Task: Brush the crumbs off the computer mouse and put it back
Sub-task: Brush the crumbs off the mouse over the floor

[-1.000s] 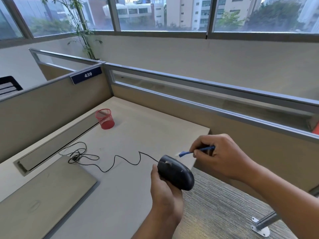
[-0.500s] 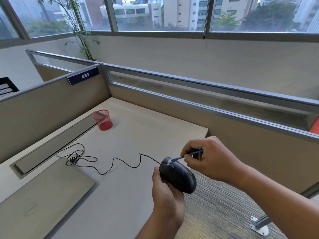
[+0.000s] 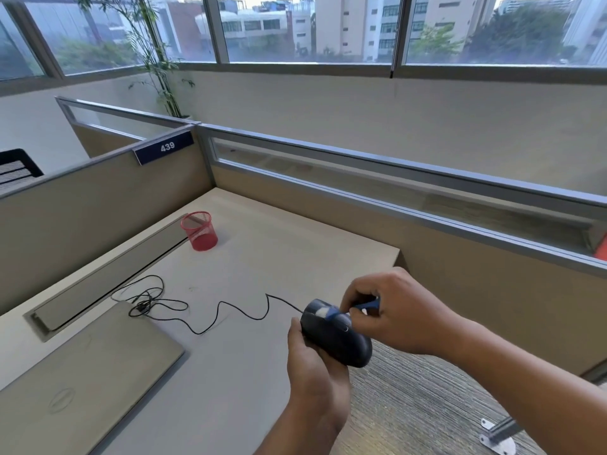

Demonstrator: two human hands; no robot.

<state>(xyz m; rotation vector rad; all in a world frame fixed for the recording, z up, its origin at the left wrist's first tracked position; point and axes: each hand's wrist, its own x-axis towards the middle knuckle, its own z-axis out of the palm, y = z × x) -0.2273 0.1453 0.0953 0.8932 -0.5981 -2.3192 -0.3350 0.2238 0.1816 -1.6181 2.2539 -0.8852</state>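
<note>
Right fingers (image 3: 356, 295) pinch a brush (image 3: 335, 312) against the held mouse (image 3: 341, 343).
The right hand (image 3: 404, 310) holds the small blue brush with its white bristles on the mouse's far end. The left hand (image 3: 315, 366) grips the black mouse from below, above the table's (image 3: 262, 257) near right edge. Its cable (image 3: 230, 310) trails left to a loose coil beside a closed laptop (image 3: 82, 382). A red mesh cup (image 3: 199, 230) stands farther back.

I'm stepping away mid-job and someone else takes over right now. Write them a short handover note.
Left hand grips the black computer mouse, held above the edge of the desk, its cable trailing over the desk.
Right hand pinches a small blue brush, bristles on the mouse's front.
Done: mouse lifted, brushing begun.
Left: finish brushing, set the mouse back on the desk.
</note>
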